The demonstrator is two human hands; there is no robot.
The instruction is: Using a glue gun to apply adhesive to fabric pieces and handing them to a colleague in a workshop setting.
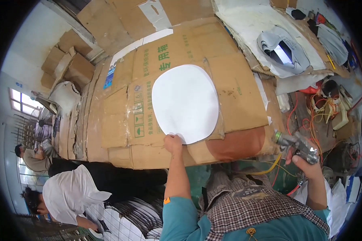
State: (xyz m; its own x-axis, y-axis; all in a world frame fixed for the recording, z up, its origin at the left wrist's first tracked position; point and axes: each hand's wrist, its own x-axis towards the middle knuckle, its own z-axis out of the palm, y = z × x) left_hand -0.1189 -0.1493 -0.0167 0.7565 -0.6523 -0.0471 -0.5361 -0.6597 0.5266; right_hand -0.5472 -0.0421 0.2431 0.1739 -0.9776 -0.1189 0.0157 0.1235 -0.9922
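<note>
Left hand (pixel 173 143) pinches the near edge of a white rounded panel (pixel 186 103), which lies centrally on the cardboard-covered bench (pixel 113 134). Right hand (pixel 305 164) is closed around a spray gun (pixel 305 150), held near the bench's right-hand end, green-ringed tip facing left.

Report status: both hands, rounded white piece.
Left grip on rounded flat white piece's near edge. Right grip holding grey, green-ringed spray gun. Yellow hose near gun, off the piece.

Green printed characters (pixel 163 57) and symbols (pixel 138 119) on brown cardboard (pixel 115 131).
</note>
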